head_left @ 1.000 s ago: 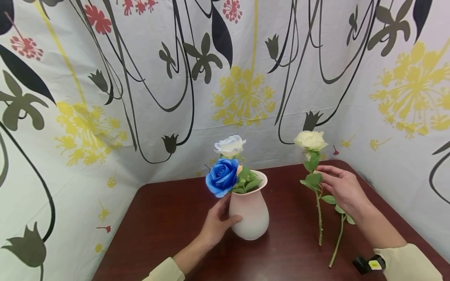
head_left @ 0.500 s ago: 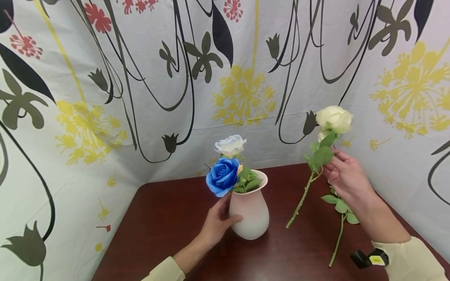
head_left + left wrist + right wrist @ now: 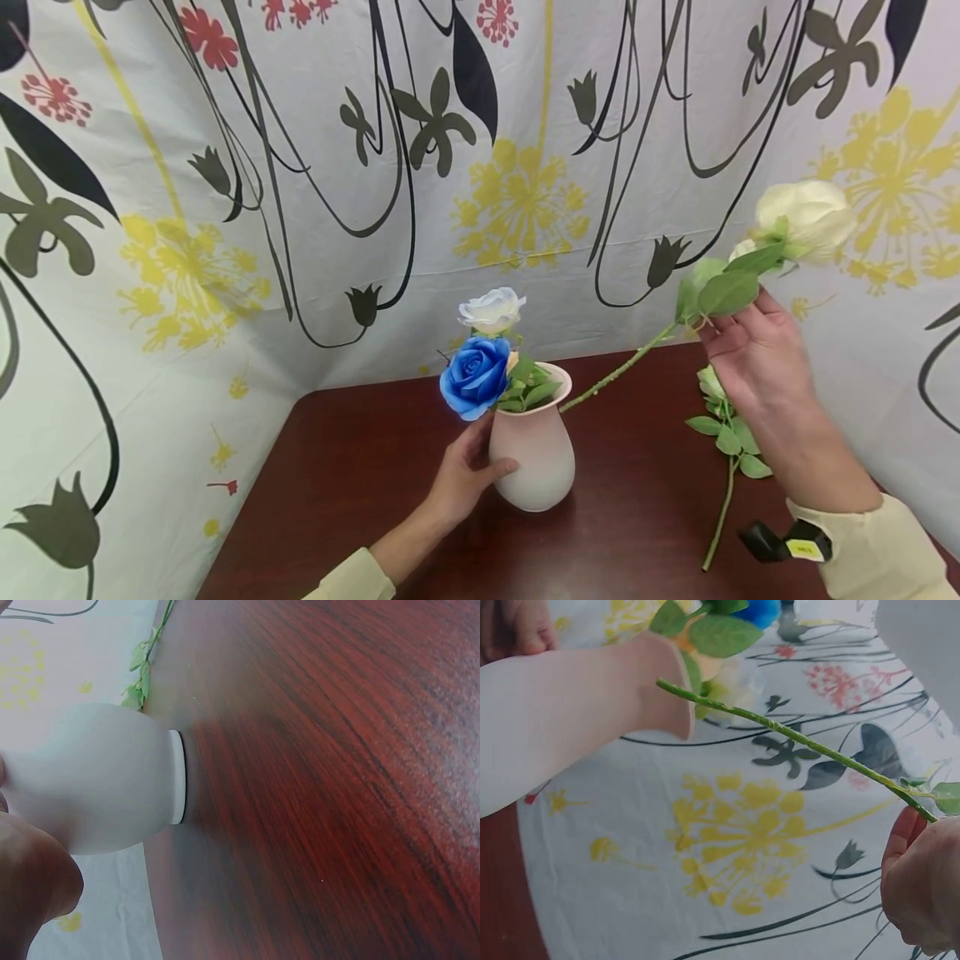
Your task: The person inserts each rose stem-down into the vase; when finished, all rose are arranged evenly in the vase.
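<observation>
One cream rose [image 3: 806, 218] has been raised and tilted by the right hand [image 3: 765, 358], in which it is pinched; its stem [image 3: 622, 367] is directed down to the vase [image 3: 534, 458] between the hands, contact with the rim [image 3: 566, 386] undetermined. The vase is gripped by the left hand [image 3: 459, 479]. Entry is judged not yet made.
</observation>
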A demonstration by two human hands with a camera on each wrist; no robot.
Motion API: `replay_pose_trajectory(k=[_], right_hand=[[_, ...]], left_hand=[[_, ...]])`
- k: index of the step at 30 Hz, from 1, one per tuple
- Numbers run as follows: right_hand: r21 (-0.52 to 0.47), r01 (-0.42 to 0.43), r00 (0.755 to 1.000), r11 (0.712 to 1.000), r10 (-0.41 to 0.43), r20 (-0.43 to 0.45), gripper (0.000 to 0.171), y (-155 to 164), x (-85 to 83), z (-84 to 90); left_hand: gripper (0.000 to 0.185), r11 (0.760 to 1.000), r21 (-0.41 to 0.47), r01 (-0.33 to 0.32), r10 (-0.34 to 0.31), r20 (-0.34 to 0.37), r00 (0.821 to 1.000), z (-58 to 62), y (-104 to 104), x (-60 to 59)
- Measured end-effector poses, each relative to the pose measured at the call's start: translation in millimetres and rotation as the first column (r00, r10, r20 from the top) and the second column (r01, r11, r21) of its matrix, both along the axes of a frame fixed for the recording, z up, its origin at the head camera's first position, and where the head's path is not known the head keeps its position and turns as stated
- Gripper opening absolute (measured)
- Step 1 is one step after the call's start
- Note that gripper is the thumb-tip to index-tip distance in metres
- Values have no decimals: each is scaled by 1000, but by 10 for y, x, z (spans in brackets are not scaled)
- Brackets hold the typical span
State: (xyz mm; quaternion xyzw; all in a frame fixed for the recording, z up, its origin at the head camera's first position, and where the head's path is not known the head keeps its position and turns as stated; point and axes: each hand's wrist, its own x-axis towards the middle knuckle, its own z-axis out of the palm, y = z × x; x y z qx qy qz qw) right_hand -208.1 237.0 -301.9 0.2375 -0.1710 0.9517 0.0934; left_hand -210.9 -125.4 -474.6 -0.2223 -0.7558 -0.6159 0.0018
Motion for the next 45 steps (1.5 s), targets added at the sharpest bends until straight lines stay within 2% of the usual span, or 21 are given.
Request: replay_pose_trajectory(k=[6,11,19,24,30,34,38,42,45], right_hand=[[-67,34,999,997,-34,-2,19,-46,73,160],[-67,40,999,997,-40,-6,20,-98,72,219],[88,132,991,987,-130,-31,14,-335,-17,182],[181,147,987,972,-156,32,16,-473,-109,115],[323,110,982,940,-153,112,14,-607,-226,2],[449,59,978,892,-142,154,13,-698,-278,-86],[574,22,973,819,-149,175,15,-785,-312,-170],[669,29,971,743,-180,157,18,-864,-350,-258],[752,52,971,658,-211,117,17,-921,-375,-331]], left_hand=[[76,1000,1,1,-1,-3,1000,-3,4,2],[76,1000,2,0,0,-3,1000,-6,5,1],[74,1000,4,1,-1,-1,1000,-8,2,6],[73,1000,-1,-1,1,1,1000,-8,0,6],[75,1000,-1,-3,3,2,1000,0,3,6],[76,1000,1,-6,6,1,1000,1,3,6],[75,1000,10,-1,1,-8,1000,-8,1,-1],[76,1000,18,9,-9,-12,1000,-20,-5,-11],[76,1000,22,10,-10,-7,1000,-23,-9,-15]])
